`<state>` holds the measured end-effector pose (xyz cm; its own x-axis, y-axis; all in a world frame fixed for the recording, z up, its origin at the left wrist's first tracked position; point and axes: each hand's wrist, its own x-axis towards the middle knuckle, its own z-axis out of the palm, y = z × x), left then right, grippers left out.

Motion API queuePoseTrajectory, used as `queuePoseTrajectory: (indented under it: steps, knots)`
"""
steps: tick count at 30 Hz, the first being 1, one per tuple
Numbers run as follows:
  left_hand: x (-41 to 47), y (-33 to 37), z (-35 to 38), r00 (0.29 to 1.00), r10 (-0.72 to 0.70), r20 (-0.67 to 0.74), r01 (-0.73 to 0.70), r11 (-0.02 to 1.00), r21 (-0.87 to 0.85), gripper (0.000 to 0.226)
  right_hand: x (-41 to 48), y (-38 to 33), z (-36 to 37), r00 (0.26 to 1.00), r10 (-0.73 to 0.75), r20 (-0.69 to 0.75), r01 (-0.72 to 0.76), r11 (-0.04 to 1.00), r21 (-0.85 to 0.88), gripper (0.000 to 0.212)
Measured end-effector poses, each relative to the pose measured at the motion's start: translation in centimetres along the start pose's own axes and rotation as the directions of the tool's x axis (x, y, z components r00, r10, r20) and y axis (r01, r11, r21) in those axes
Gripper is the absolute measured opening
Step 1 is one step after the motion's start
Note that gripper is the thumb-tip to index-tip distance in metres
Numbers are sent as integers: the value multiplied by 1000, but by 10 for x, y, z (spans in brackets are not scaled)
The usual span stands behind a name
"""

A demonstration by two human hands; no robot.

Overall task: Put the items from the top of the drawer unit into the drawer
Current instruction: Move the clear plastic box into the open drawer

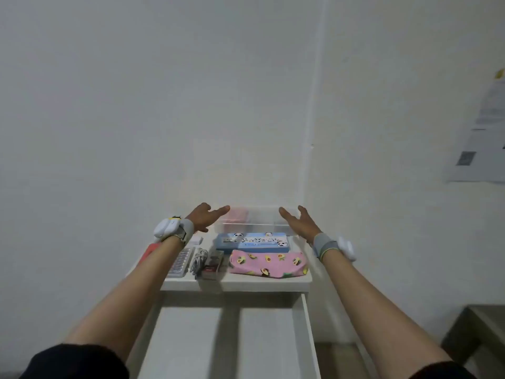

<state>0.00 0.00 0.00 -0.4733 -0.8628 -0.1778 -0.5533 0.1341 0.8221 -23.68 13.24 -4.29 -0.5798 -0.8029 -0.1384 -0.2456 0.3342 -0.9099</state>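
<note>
Head view: left hand [203, 216] and right hand [300, 221], fingers spread and empty, flank the clear plastic box [254, 221] behind the panda pencil case [252, 242].

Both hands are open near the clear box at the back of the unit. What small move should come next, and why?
Probably close both hands onto the ends of the clear box: the left hand and right hand flank it, open and empty, and the drawer below is already pulled out.
</note>
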Motion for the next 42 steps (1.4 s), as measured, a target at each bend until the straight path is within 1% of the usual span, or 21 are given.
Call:
queuePoseTrajectory:
  steps: [3,9,12,14,18,23,27,28,32,35,39,42]
  knots:
    - [23,3,1,999,-21,-25,22,999,43,84,18,-1,1,999,13,-37,-13,1000,-14,99]
    - [75,-1,7,999,-25,23,20,978,206,78,54,-3,6,996,85,10,-84,995,-55,88]
    - [99,-3,9,999,-29,43,14,948,318,73,72,-1,13,990,139,-8,-139,984,-112,87]
    - [111,-5,10,997,-47,68,21,938,346,70,80,1,15,989,150,-15,-151,980,-133,88]
    - [130,-13,9,987,-96,131,44,934,355,71,97,1,18,988,150,-41,-155,970,-188,86]
    - [142,-10,8,976,-117,186,40,928,371,80,110,10,19,985,132,-115,-153,967,-203,82]
    - [147,-7,6,960,-168,223,103,956,276,86,113,10,18,984,123,-127,-144,974,-173,80]
    - [148,-8,6,958,-172,230,104,955,278,87,114,11,17,985,122,-125,-142,976,-164,80]
    - [142,-8,8,965,-161,209,79,932,355,80,115,16,17,988,101,-119,-119,981,-151,80]
    - [142,-10,8,966,-166,197,92,936,340,80,112,18,17,988,94,-123,-112,983,-148,79]
    - [143,-15,9,966,-175,189,119,954,274,81,112,17,17,989,93,-115,-109,984,-140,81]
    - [140,-13,11,971,-169,171,117,953,278,78,112,16,18,988,100,-116,-116,982,-148,81]
